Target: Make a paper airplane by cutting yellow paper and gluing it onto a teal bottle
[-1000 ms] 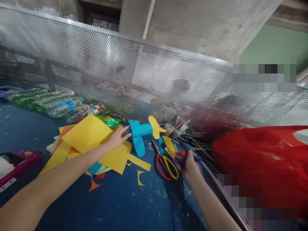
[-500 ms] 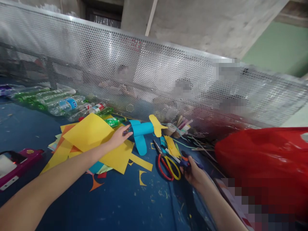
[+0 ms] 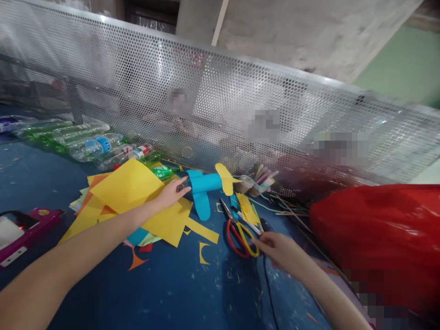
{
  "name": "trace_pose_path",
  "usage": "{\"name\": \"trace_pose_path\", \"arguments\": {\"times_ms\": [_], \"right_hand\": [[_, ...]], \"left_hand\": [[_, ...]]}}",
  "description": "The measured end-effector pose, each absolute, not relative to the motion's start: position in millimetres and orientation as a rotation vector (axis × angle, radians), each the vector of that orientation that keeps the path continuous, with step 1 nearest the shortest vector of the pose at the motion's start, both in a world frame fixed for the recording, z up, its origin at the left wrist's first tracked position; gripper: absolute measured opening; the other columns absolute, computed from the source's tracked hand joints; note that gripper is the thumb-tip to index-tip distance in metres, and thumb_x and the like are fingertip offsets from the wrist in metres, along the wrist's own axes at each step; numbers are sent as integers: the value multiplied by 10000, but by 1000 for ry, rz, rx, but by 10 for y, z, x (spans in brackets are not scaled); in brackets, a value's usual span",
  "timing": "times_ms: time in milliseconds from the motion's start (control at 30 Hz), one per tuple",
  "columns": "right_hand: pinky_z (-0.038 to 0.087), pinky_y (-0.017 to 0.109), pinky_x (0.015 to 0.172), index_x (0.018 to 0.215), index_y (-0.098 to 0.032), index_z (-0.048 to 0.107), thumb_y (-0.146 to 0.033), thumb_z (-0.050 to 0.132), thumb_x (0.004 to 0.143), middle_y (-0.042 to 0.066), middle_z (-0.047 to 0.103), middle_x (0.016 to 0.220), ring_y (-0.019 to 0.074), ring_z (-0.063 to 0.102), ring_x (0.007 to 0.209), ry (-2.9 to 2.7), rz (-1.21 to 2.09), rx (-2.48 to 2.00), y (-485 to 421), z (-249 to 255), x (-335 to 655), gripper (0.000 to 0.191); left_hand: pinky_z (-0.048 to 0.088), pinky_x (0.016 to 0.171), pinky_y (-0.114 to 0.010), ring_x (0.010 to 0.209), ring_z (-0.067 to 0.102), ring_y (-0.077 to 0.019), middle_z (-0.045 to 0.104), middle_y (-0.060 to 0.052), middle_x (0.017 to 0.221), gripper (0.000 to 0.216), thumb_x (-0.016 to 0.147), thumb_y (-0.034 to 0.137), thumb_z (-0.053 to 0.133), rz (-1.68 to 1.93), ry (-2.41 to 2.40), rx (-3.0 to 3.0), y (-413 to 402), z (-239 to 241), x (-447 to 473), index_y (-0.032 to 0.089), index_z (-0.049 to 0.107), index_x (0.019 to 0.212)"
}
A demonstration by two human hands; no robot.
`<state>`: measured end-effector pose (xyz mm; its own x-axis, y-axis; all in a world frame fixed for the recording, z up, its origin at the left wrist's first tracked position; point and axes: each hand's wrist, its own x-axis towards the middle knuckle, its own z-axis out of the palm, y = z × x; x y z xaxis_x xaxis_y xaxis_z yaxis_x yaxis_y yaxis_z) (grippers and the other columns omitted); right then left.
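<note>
My left hand (image 3: 169, 195) lies on yellow paper sheets (image 3: 130, 188). Its thumb and forefinger pinch the left end of a blue paper aeroplane (image 3: 203, 184) with a yellow nose piece (image 3: 224, 178). My right hand (image 3: 280, 250) is smeared by motion. It hovers just right of scissors (image 3: 240, 238) with red and yellow handles, its fingers pointing at them. A black cord (image 3: 268, 284) runs out from under this hand towards me, and a small dark tool (image 3: 266, 224) lies just beyond the fingers.
The blue table (image 3: 172, 293) carries paper scraps. Several plastic bottles (image 3: 85, 144) lie along a perforated metal screen (image 3: 220, 110). Sticks and straws (image 3: 275, 201) sit by the screen. A red plastic bag (image 3: 374, 238) fills the right. A purple device (image 3: 24, 227) lies at the left.
My right hand has drawn back towards me and dropped lower, from beyond the scissors to beside their handles. The dark blue tool it held no longer shows in it. My left hand stayed.
</note>
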<state>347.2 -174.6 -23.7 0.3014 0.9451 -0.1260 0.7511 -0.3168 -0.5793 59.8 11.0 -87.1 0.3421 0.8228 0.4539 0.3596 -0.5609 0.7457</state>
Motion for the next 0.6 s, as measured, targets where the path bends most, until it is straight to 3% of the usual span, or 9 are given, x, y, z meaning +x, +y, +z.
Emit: {"name": "trace_pose_path", "arguments": {"times_ms": [133, 233, 433, 533, 600], "right_hand": [[386, 267, 574, 718, -208, 674, -324, 697, 664, 24, 658, 669, 200, 595, 645, -2029, 389, -1946, -1552, -210, 2868, 130], [369, 267, 581, 702, -179, 649, -252, 672, 690, 48, 638, 679, 197, 581, 654, -2071, 310, -2063, -1423, -301, 2637, 77], [355, 229, 532, 654, -189, 573, -140, 602, 700, -14, 591, 612, 145, 551, 595, -2103, 505, -1901, -1397, -398, 2627, 74], [411, 234, 565, 740, -196, 582, -219, 573, 754, -22, 613, 639, 144, 571, 612, -1991, 749, -1619, -1417, -225, 2665, 28], [452, 258, 627, 814, -192, 618, -303, 587, 759, 6, 666, 738, 161, 606, 674, -1874, 763, -1516, -1383, -35, 2713, 128]], "left_hand": [[451, 947, -374, 1110, 555, -228, 567, -109, 1260, 519, 868, 409, 523, 1162, 982, 2074, 96, -884, 594, 169, 458, 1324], [435, 972, -371, 1117, 551, -218, 558, -107, 1265, 516, 866, 388, 530, 1157, 924, 2099, 94, -891, 589, 166, 455, 1326], [420, 992, -378, 1171, 517, -227, 516, -113, 1312, 516, 851, 375, 556, 1127, 890, 2154, 65, -849, 579, 183, 466, 1321], [420, 994, -406, 1165, 520, -237, 522, -104, 1305, 498, 838, 366, 572, 1110, 906, 2149, 35, -824, 578, 206, 485, 1301], [431, 984, -419, 1152, 529, -242, 539, -87, 1289, 476, 817, 343, 595, 1086, 905, 2136, 18, -815, 581, 230, 509, 1271]]}}
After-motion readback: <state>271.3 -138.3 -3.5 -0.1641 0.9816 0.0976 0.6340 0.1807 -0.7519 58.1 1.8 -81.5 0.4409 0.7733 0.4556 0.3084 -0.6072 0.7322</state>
